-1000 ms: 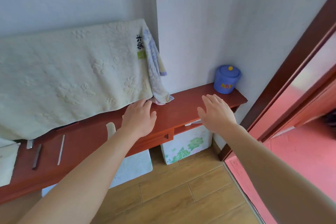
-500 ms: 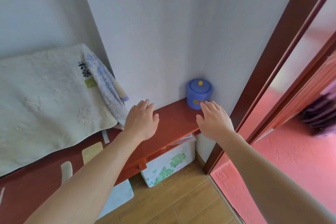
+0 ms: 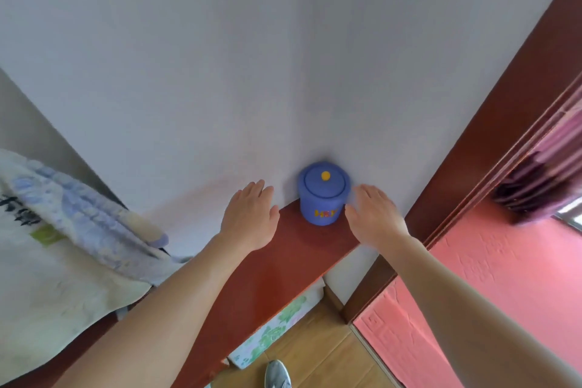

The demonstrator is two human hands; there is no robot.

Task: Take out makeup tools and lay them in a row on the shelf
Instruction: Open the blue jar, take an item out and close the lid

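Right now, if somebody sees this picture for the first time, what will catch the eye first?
The blue jar, lid on with a yellow knob, stands at the far end of the red shelf, in the corner of the wall. The left hand and right hand flank it, both open, palms down. At the left, a pale towel drapes over the shelf.

The blue jar (image 3: pixel 322 198) boxed into the far right corner of the shelf (image 3: pixel 283 261)

The jar is closed in by wall behind and to its right, so it can be reached only from the front and left. A gap is seen between it and the left hand (image 3: pixel 250 219); the right hand (image 3: pixel 373 219) is just beside it. The bare strip of shelf is bounded leftward by the draped towel (image 3: pixel 63 293).
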